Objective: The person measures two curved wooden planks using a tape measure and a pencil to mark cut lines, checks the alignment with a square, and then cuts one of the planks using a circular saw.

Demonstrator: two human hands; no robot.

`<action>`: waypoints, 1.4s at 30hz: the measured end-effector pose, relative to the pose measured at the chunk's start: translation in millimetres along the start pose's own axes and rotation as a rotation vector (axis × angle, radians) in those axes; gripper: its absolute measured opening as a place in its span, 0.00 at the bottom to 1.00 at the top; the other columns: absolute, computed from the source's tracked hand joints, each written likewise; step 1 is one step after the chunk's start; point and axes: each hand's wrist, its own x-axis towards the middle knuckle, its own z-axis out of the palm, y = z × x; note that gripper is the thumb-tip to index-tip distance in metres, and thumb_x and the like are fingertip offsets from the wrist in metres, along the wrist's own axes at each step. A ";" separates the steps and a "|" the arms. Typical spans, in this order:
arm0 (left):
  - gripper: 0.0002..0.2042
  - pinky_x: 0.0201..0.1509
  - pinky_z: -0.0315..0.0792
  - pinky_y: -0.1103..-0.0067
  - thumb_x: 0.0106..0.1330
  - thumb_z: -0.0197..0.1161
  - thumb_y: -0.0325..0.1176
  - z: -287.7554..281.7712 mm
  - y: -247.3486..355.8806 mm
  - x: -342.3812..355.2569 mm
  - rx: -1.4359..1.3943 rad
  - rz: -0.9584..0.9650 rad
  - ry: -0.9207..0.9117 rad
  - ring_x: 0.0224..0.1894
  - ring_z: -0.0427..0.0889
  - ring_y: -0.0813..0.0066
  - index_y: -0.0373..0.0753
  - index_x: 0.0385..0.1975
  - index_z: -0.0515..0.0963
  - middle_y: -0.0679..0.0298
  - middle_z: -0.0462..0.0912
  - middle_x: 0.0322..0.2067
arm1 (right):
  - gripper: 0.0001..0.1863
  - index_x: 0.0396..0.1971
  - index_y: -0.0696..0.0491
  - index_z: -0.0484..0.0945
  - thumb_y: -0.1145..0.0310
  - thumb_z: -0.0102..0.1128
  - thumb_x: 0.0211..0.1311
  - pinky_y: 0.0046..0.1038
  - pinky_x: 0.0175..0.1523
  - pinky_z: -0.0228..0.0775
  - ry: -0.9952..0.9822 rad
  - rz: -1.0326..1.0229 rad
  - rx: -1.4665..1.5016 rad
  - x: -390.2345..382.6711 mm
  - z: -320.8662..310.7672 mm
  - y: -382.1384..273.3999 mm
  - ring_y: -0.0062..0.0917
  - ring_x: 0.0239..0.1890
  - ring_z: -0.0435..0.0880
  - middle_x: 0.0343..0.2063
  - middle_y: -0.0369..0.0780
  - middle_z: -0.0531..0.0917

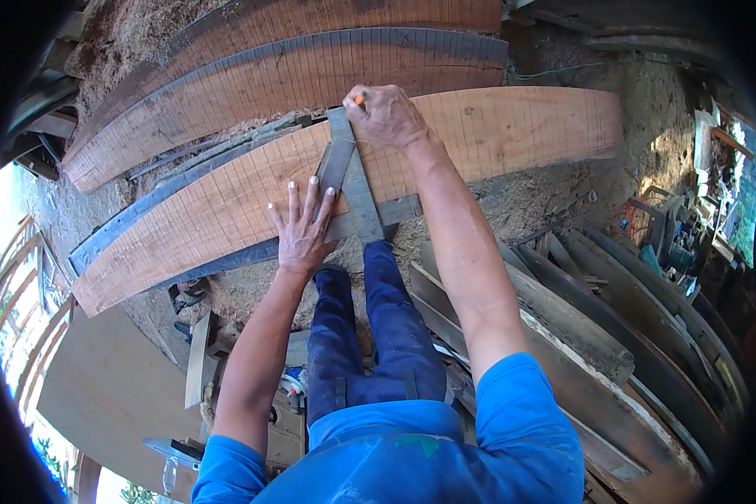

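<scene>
A long, curved wooden board (512,126) lies across in front of me, ruled with many close parallel pencil lines on its left part. On it rests a large wooden set square (361,197) with a slanting brace, its stock along the board's near edge. My left hand (302,231) lies with fingers spread on the board and against the square's left side. At the far end of the blade, my right hand (386,118) is closed around an orange pencil (360,99). The pencil's lower end is hidden by the fingers.
Beyond the board lie two more curved, lined planks, one of them a darker-edged plank (311,80). Sawdust (525,202) covers the ground. Several long timbers (580,336) are stacked at the right. A broad flat sheet (109,386) stands at the lower left.
</scene>
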 end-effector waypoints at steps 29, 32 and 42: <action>0.51 0.76 0.49 0.60 0.40 0.76 0.32 9.2 -60.3 -36.1 -0.095 0.076 0.068 0.75 0.45 0.44 0.36 0.69 0.56 0.45 0.48 0.72 | 0.10 0.29 0.50 0.72 0.66 0.66 0.62 0.21 0.22 0.59 0.647 1.176 1.129 -202.8 184.4 -79.0 0.12 0.21 0.67 0.23 0.29 0.73; 0.48 0.75 0.49 0.58 0.42 0.73 0.28 9.4 -61.6 -36.8 -0.110 0.059 0.108 0.74 0.45 0.43 0.35 0.69 0.56 0.45 0.48 0.72 | 0.10 0.32 0.55 0.76 0.67 0.67 0.62 0.23 0.32 0.66 0.622 1.159 1.069 -200.7 188.7 -76.1 0.16 0.27 0.72 0.27 0.32 0.78; 0.49 0.76 0.45 0.57 0.47 0.75 0.46 4.7 -79.7 -116.7 -0.325 -0.124 0.265 0.74 0.46 0.45 0.42 0.70 0.55 0.46 0.48 0.72 | 0.20 0.58 0.54 0.68 0.70 0.46 0.67 0.26 0.38 0.76 0.610 1.181 0.882 -275.5 140.2 -132.2 0.33 0.46 0.80 0.60 0.44 0.69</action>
